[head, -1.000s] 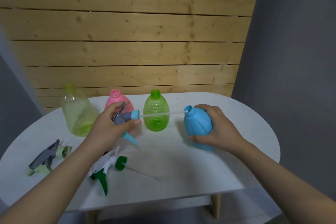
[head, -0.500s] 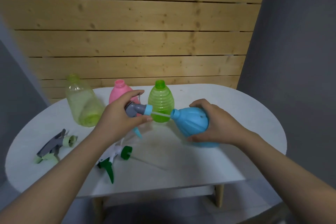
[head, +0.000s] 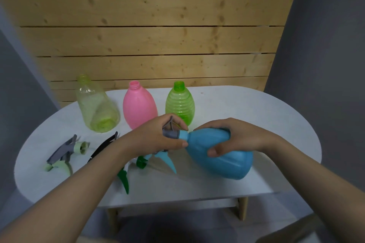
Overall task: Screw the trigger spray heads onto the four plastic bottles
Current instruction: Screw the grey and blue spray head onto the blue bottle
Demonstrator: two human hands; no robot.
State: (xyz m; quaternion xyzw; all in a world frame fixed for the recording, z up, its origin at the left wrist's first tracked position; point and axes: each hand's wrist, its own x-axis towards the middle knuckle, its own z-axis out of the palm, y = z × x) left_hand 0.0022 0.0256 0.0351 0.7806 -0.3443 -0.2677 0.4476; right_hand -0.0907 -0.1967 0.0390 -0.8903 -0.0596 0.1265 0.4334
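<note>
My right hand point(head: 240, 137) grips the blue bottle point(head: 221, 154), which is tilted on its side with the neck pointing left. My left hand point(head: 156, 137) holds the grey and blue spray head point(head: 173, 134), whose blue collar sits against the bottle's neck; its blue trigger hangs below. Three open bottles stand at the back: pale yellow-green point(head: 96, 104), pink point(head: 139, 105), bright green point(head: 180, 103). Loose on the table lie a grey and pale green spray head point(head: 66, 152), a black one point(head: 103, 145) and a white and dark green one point(head: 134, 169), partly behind my left arm.
The oval white table point(head: 256, 112) stands against a wooden plank wall. Its front edge is close to me, with wooden legs below. Grey walls flank both sides.
The spray head's tube has slid fully into the blue bottle, and the collar now meets the neck. The bottle has tipped further over and both hands have come closer together.
</note>
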